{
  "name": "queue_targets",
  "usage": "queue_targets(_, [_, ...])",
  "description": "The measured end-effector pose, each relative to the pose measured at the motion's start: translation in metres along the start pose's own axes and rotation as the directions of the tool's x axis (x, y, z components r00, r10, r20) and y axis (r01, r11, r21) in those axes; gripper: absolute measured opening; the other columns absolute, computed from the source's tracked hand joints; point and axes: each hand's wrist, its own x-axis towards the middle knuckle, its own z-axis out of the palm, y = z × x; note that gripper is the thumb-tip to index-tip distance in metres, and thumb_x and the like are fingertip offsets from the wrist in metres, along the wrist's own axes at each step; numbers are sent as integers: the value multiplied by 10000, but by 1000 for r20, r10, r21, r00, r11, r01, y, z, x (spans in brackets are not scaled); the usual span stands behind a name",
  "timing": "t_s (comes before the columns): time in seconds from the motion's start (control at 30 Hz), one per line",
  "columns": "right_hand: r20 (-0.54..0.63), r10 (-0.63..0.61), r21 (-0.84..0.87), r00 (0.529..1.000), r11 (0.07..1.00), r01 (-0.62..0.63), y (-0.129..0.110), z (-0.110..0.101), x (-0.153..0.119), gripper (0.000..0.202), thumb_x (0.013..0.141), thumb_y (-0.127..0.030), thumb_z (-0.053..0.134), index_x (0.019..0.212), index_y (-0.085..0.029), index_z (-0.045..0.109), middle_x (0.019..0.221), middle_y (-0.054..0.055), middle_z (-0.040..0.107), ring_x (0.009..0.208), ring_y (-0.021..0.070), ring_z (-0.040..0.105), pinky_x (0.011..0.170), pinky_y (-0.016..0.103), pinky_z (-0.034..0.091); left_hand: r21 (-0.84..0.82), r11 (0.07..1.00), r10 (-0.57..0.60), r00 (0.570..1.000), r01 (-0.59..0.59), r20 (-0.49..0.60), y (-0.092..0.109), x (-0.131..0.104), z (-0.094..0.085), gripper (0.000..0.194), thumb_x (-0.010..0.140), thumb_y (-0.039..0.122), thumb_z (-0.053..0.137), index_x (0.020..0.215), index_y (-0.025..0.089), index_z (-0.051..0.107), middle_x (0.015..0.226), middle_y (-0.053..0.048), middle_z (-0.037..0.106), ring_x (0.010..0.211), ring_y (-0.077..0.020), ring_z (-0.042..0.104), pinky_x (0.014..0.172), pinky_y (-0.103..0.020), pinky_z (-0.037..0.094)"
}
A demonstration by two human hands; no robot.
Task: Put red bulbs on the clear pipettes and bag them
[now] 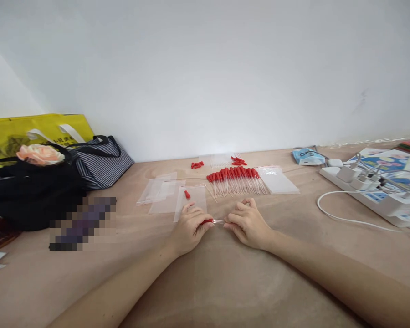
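My left hand [191, 228] pinches a red rubber bulb [207, 221], and my right hand [246, 224] pinches the far end of the clear thin tube [218, 221] that joins it. Tube and bulb lie level between my fingertips. Beyond my hands lies a fanned row of red-capped clear droppers [237, 178]. A single red bulb [187, 194] rests on a clear plastic bag [196, 205] just past my left hand. Two small groups of red bulbs, one at the left [197, 165] and one at the right [238, 161], lie behind the row.
More clear bags [160, 189] lie to the left, and a stack of bags [280, 181] is right of the droppers. Dark and striped bags [104, 161] stand at left. A white power strip [372, 198] with cables and a blue packet [308, 156] are at right.
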Motion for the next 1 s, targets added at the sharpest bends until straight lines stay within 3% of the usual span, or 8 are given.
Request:
queue_targets(0.13, [28,-34,-34,999,999,35,2,-4,3,218,832,-257,432,655,-171,528,605,0,579,683,129,401,721,317,188,52,998,36,999,-37,14,3,-1,-3,132,837,238,449,774,194,556,689,20,623,727,-136,554,963,-424,199])
queue_targets(0.53, [-27,-82,-86,996,993,80,-4,-6,3,253,832,-239,406,633,-165,545,566,10,549,663,135,387,683,317,191,208,974,100,995,-95,-12,9,-2,-4,177,850,243,417,774,190,568,678,14,618,736,-146,554,988,-472,139])
queue_targets(0.77, [-2,-38,33,999,999,38,-3,-1,2,224,846,-262,398,742,-184,581,632,5,594,664,128,415,699,310,201,169,977,132,991,-131,3,11,-1,-2,180,845,245,417,749,190,559,660,20,617,723,-141,554,998,-466,125])
queue_targets(1.0, [4,-22,57,1000,998,21,-9,4,4,254,851,-255,384,694,-174,568,609,8,590,647,125,421,685,302,209,129,984,122,993,-121,2,10,-1,0,190,847,247,415,734,187,556,661,18,627,725,-144,558,990,-452,143])
